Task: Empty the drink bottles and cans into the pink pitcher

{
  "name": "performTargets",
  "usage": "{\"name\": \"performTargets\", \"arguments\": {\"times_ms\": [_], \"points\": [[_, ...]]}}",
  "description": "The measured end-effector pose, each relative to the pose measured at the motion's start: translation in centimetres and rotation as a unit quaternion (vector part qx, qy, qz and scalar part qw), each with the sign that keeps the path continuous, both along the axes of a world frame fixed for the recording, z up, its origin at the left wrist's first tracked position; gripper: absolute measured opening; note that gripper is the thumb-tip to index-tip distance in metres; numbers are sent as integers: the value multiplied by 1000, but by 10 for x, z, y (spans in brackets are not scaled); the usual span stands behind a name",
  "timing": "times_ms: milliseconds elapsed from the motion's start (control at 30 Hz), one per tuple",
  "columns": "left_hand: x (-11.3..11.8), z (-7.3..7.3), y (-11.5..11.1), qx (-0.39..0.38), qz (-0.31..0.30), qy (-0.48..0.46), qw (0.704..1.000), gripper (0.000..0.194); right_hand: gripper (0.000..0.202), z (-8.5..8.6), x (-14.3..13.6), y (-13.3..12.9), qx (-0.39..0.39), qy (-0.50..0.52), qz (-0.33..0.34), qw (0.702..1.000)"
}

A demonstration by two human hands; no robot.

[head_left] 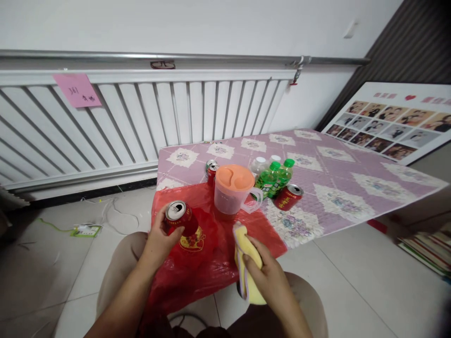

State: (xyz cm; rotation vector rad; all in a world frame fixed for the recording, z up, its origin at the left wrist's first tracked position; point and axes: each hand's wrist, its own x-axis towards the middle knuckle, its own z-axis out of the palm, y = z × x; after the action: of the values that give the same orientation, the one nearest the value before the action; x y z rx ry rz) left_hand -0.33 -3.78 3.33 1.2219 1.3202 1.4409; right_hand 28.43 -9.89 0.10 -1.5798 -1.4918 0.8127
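Observation:
My left hand (160, 237) is wrapped round a red drink can (178, 217) with an opened top, held over a red plastic bag (207, 277) spread on the table's near edge. A yellow cloth (249, 265) with a purple border is gripped in my right hand (266, 270). Between and beyond my hands stands a clear plastic pitcher (227, 199) with an orange lid (235, 177). To its right lies another red can (289, 197), tilted on its side. Green-capped bottles (276, 180) are grouped behind the pitcher's handle, and small cans (212, 173) stand at its left.
The table has a purple floral cover (338, 197). A white radiator (211, 108) with a pink note (77, 90) runs along the wall. A photo board (391, 122) leans at the right, above stacked books (430, 251). Cables (109, 216) lie on the left floor.

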Motion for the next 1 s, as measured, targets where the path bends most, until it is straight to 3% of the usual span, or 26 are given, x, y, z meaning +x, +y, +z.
{"name": "performTargets", "arguments": {"times_ms": [100, 200, 300, 533, 733, 900, 1000], "points": [[3, -5, 0, -6, -11, -5, 1000, 69, 42, -18, 2, 13, 90, -205, -19, 974], [6, -13, 1, -3, -10, -10, 1000, 70, 44, -37, -8, 19, 53, -344, -34, 937], [7, -21, 3, -1, -12, 2, 1000, 68, 49, -48, -14, 20, 27, -386, -16, 922], [15, -37, 5, -18, -13, 70, 997, 64, 44, -45, -11, 16, 119, -360, -73, 923], [21, -49, 3, -24, -25, 95, 995, 73, 32, -32, -31, 9, 197, -304, -41, 931], [21, -43, 0, -38, -47, 97, 993, 70, 39, -32, -57, 12, 230, -219, 13, 948], [23, -35, -6, -43, -75, 88, 992, 70, 50, -29, -70, 16, 206, -145, 55, 966]]}}
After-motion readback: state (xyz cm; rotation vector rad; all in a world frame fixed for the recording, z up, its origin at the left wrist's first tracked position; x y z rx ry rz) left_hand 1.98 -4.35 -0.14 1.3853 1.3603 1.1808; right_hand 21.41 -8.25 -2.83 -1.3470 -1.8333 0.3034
